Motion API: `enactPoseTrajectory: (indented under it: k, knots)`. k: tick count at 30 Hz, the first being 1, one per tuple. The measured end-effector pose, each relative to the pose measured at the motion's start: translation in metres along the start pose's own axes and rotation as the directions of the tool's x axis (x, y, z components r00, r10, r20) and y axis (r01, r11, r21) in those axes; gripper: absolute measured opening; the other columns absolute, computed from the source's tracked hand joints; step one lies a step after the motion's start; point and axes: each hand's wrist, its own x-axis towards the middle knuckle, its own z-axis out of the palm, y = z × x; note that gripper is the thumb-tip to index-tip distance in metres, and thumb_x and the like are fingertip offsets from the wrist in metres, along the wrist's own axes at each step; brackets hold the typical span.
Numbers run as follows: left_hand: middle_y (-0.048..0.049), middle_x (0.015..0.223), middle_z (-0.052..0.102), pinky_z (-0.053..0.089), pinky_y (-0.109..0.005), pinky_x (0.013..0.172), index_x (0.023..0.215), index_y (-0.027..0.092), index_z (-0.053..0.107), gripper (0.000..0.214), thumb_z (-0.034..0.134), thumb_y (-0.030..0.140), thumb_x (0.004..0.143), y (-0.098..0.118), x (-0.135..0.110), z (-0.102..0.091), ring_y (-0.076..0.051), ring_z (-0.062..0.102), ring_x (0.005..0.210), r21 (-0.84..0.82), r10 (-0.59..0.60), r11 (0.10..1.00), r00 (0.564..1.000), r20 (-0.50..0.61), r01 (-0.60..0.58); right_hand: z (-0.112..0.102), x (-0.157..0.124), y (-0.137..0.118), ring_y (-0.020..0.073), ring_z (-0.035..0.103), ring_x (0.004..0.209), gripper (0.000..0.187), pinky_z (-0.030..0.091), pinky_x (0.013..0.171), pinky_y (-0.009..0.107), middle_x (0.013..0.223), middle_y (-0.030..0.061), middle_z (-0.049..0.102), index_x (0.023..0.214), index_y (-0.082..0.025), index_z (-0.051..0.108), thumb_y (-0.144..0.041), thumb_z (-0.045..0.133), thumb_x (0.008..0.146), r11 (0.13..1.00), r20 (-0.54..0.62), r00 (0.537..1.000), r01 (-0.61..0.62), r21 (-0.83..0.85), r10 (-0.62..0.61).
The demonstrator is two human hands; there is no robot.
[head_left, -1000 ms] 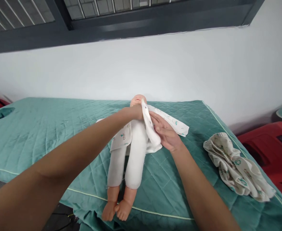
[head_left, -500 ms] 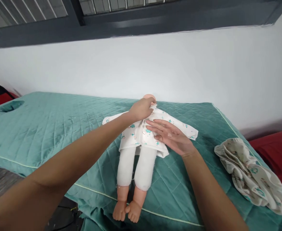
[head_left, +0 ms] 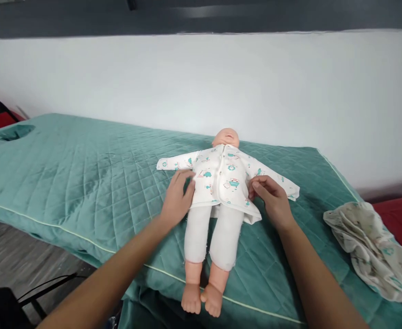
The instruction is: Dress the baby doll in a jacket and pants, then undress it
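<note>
A baby doll (head_left: pixel 226 137) lies on its back on the green quilted bed cover (head_left: pixel 94 183), its feet toward me. It wears a white baby shirt (head_left: pixel 218 176) with a teal print, its front edges meeting down the middle and its sleeves spread. The doll's legs are white, with bare plastic feet. At the shirt's left side my left hand (head_left: pixel 178 196) is closed, thumb and fingertips pinching its edge. On the opposite side my right hand (head_left: pixel 271 198) pinches the shirt between thumb and curled fingers. The fabric between the fingertips is mostly hidden.
A crumpled printed cloth (head_left: pixel 372 251) lies on the bed at the right. Behind the bed stands a white wall (head_left: pixel 201 87) below a dark window frame (head_left: pixel 221 18). Red items (head_left: pixel 401 219) show beyond the right edge; a hole (head_left: pixel 14 132) is at the far left of the bed.
My left hand has moved down from the doll's neck to the shirt's left side. My right hand has moved off the chest to the right side and closed. The view has tilted down.
</note>
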Motion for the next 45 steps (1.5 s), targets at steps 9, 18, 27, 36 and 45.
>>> enactPoseTrajectory:
  k: [9,18,27,36,45]
  knots:
    - [-0.0084,0.130,0.066,0.045,-0.048,0.105,0.132,0.026,0.056,0.041,0.056,0.022,0.091,0.000,-0.065,-0.020,-0.027,0.061,0.119,0.067,-0.191,0.981,0.957,0.217,0.180,0.003,-0.079,0.002,0.0177,0.056,0.071,0.025,0.045,0.067,0.032,0.080,0.0002,0.063,0.090,-0.023,0.063,-0.047,0.070,0.088,0.871,0.070,0.997,0.007,-0.491,0.031]
    - [-0.0091,0.128,0.068,0.045,-0.045,0.102,0.136,0.023,0.053,0.042,0.053,0.026,0.094,0.004,-0.062,-0.010,-0.027,0.064,0.114,0.141,-0.121,0.986,0.966,0.231,0.090,0.017,-0.083,0.006,0.0191,0.059,0.067,0.020,0.046,0.065,0.033,0.079,0.0018,0.068,0.095,-0.023,0.062,-0.041,0.064,0.087,0.763,-0.230,0.973,-0.143,-0.630,-0.007]
    - [-0.0048,0.107,0.073,0.048,-0.038,0.091,0.119,0.022,0.062,0.031,0.051,0.022,0.090,0.008,-0.067,-0.014,-0.023,0.066,0.098,0.008,-0.211,0.977,0.968,0.136,0.212,0.014,-0.085,0.005,0.0185,0.057,0.064,0.022,0.044,0.061,0.032,0.074,0.0012,0.065,0.097,-0.021,0.063,-0.037,0.063,0.082,0.750,-0.370,0.929,-0.235,-0.618,-0.014]
    - [-0.0011,0.089,0.070,0.047,-0.032,0.079,0.102,0.023,0.062,0.018,0.052,0.022,0.087,0.011,-0.069,-0.018,-0.019,0.064,0.083,-0.032,-0.244,0.968,0.966,0.085,0.247,0.010,-0.089,0.009,0.0188,0.057,0.065,0.027,0.046,0.062,0.033,0.079,0.0020,0.068,0.104,-0.021,0.064,-0.039,0.063,0.084,0.774,-0.385,0.923,-0.251,-0.582,0.009]
    - [-0.0013,0.087,0.064,0.049,-0.031,0.081,0.091,0.022,0.058,0.006,0.057,0.028,0.090,0.003,-0.073,-0.019,-0.017,0.061,0.084,-0.273,-0.314,0.913,0.950,0.004,0.303,0.005,-0.099,0.003,0.0277,0.059,0.125,0.041,0.052,0.103,0.046,0.137,0.0087,0.062,0.126,-0.029,0.060,-0.044,0.067,0.089,0.984,-0.260,0.964,-0.089,-0.155,0.046]
